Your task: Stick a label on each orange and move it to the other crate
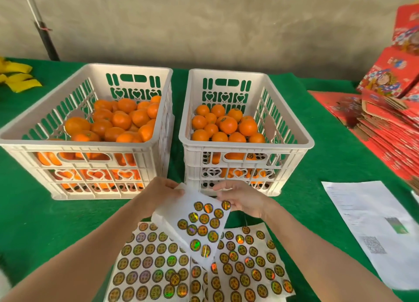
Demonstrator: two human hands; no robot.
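Two white slotted crates stand side by side on the green table. The left crate [68,129] is heaped with oranges [120,120]; the right crate [292,140] holds fewer oranges [227,125], some bearing a label. In front of the crates I hold up a partly used sheet of round gold holographic labels [201,222]. My left hand [162,189] grips its upper left edge. My right hand [238,196] pinches a label [226,205] at the sheet's upper right corner. More full label sheets [149,263] lie flat below.
A printed white paper [371,227] lies at the right of the table. Red flattened cartons [385,120] are stacked at the far right. Yellow strips [18,77] lie at the far left. A dark pole [45,34] leans on the wall behind.
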